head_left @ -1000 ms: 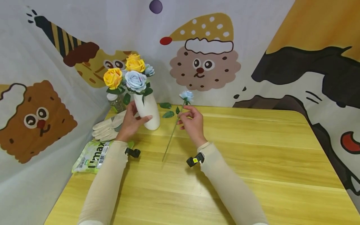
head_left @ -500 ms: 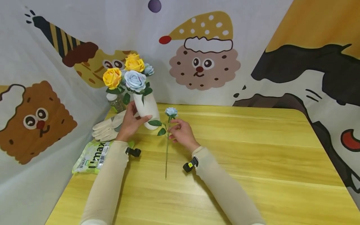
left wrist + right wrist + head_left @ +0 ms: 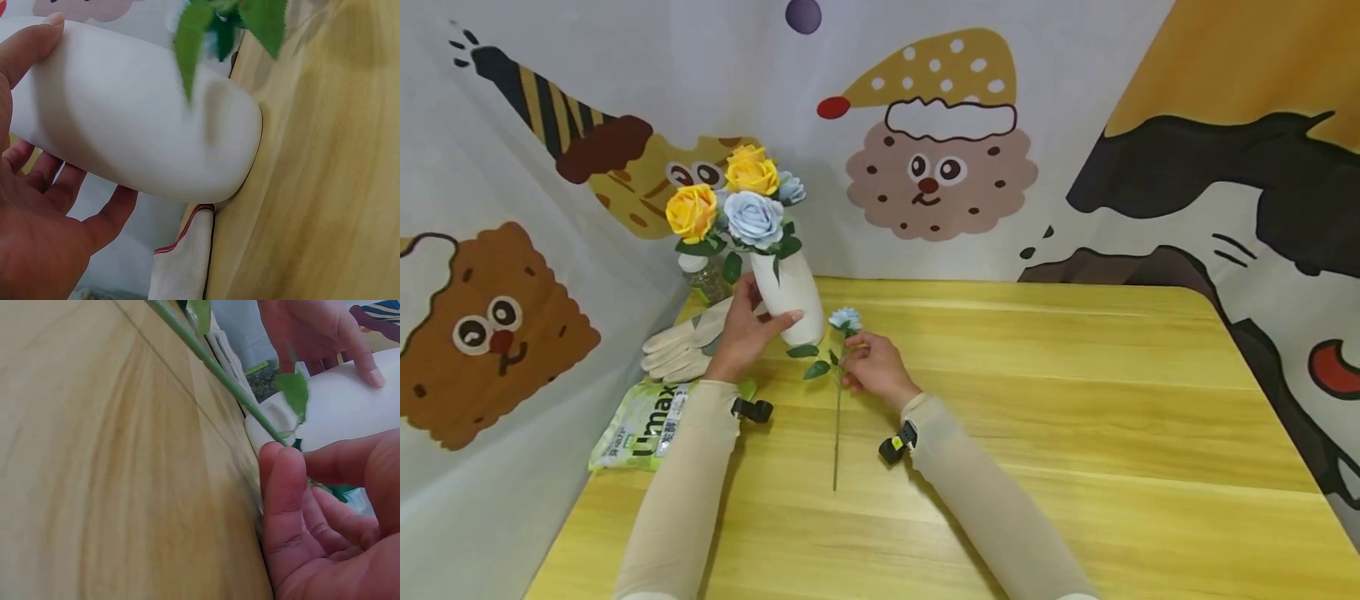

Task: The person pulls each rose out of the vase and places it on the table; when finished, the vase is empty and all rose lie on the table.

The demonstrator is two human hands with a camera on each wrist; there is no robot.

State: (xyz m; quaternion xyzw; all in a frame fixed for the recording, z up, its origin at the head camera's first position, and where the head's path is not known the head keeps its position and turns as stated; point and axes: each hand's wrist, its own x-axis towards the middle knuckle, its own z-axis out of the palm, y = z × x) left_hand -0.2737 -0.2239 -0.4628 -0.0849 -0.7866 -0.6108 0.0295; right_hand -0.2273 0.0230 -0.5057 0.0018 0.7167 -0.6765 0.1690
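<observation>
A white vase (image 3: 790, 293) stands on the wooden table, with yellow roses (image 3: 751, 170) and pale blue roses (image 3: 754, 220) in its top. My left hand (image 3: 747, 332) holds the vase round its side, thumb across the front; in the left wrist view the vase (image 3: 144, 119) has its base at the tabletop. My right hand (image 3: 877, 367) pinches the stem of a single artificial blue rose (image 3: 846, 319) just under its bloom. The stem (image 3: 215, 370) passes between thumb and fingers in the right wrist view. Its leaves (image 3: 816, 369) hang in front of the vase's base.
Left of the vase are a lidded jar (image 3: 703, 279), white work gloves (image 3: 681, 346) and a green-and-white packet (image 3: 636, 429), partly behind the left sleeve. A cartoon-printed cloth (image 3: 1067, 167) hangs along the back edge of the table (image 3: 1075, 400).
My right hand has brought the blue rose left and toward me, its stem swinging from slanted to nearly straight up and down in the head view. The left hand stays on the vase.
</observation>
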